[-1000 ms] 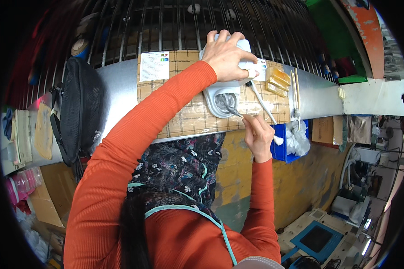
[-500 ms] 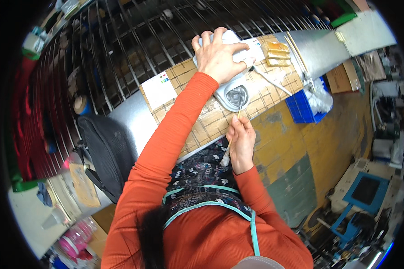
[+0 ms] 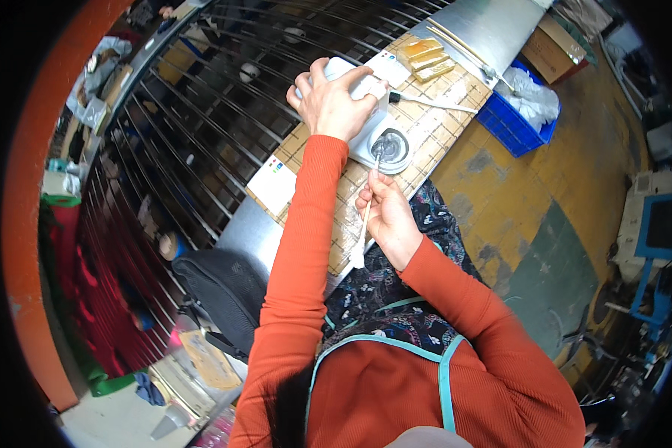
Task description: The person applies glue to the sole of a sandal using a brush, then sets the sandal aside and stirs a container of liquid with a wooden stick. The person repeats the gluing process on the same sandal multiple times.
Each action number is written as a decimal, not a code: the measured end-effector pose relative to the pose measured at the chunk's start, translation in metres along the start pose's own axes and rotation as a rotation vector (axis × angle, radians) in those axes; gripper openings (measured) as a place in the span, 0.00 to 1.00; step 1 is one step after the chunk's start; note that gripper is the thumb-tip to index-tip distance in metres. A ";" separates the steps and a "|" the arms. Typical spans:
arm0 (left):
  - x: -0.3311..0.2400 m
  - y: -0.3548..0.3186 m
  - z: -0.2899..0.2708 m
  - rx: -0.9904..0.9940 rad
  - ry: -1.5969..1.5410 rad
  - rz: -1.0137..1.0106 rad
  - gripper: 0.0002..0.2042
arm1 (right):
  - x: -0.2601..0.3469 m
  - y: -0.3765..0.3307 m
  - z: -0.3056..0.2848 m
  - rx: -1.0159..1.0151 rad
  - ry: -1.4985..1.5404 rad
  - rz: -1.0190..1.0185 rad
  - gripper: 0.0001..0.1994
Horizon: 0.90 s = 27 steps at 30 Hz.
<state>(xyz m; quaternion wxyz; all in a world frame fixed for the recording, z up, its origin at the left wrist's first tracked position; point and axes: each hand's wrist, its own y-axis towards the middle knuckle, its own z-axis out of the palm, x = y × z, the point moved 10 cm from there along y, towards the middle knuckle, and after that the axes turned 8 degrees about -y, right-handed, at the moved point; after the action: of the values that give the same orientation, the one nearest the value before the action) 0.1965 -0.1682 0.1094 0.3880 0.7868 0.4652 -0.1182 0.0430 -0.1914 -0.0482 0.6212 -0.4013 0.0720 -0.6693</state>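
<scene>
My left hand [image 3: 332, 104] grips the top of a white plastic container [image 3: 361, 154], fingers wrapped over its far side. Grey paste [image 3: 390, 147] shows in the rounded opening at the container's near end. Between the thumb and fingers of my right hand [image 3: 384, 209] is a thin stick [image 3: 366, 216], pinched partway along. Its upper end reaches into the paste, and a white, cotton-like wad sits on its lower end. Under the container lies a cardboard sheet [image 3: 444, 134] marked with dark crossing lines. Beside it, a white cord or rod [image 3: 440, 104] extends from a black end.
Yellowish translucent bars [image 3: 428, 60] and thin wooden sticks [image 3: 463, 48] lie at the far right. A white card [image 3: 272, 184] is on the left. A blue crate [image 3: 519, 131] holds clear plastic. Metal bars [image 3: 209, 127] stretch beyond the bench; a black bag [image 3: 216, 295] sits left.
The view has swung, so the bench runs more steeply. The stick is still in my right hand at the paste, now held more upright. My left hand keeps hold of the container.
</scene>
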 end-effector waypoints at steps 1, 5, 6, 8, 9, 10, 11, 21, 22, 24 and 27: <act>0.000 0.000 0.000 0.007 0.002 -0.007 0.18 | -0.003 0.001 -0.006 -0.064 -0.012 0.023 0.04; -0.002 -0.001 -0.001 0.028 0.092 -0.005 0.16 | -0.004 0.001 -0.005 -0.036 -0.077 0.048 0.03; -0.002 0.000 0.000 0.042 0.087 -0.001 0.15 | -0.004 0.001 -0.005 -0.024 -0.064 0.057 0.04; -0.002 0.001 0.001 0.054 0.045 -0.011 0.16 | -0.002 0.002 0.002 0.074 -0.028 0.055 0.06; -0.002 0.002 0.001 0.057 0.031 -0.019 0.16 | -0.001 0.002 0.004 0.099 0.001 0.051 0.07; -0.002 0.001 0.001 0.059 0.037 -0.020 0.16 | -0.002 0.003 0.003 0.099 0.025 0.063 0.07; -0.003 0.002 0.000 0.056 0.035 -0.021 0.16 | -0.003 0.005 0.000 0.079 0.042 0.077 0.08; -0.001 0.000 0.002 0.099 0.124 -0.042 0.16 | -0.008 -0.007 -0.010 0.171 0.195 0.150 0.13; -0.001 0.000 0.002 0.104 0.126 -0.047 0.16 | -0.007 -0.007 -0.009 0.174 0.207 0.152 0.13; -0.003 0.002 0.001 0.096 0.136 -0.040 0.17 | -0.002 -0.006 -0.008 0.172 0.185 0.112 0.11; -0.002 0.003 0.001 0.104 0.140 -0.049 0.17 | 0.007 -0.002 -0.008 0.140 0.085 0.023 0.08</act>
<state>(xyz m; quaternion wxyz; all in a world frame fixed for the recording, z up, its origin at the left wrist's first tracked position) 0.1976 -0.1712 0.1115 0.3103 0.8005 0.5036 -0.0963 0.0368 -0.2009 -0.0489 0.6516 -0.3273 0.0556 -0.6820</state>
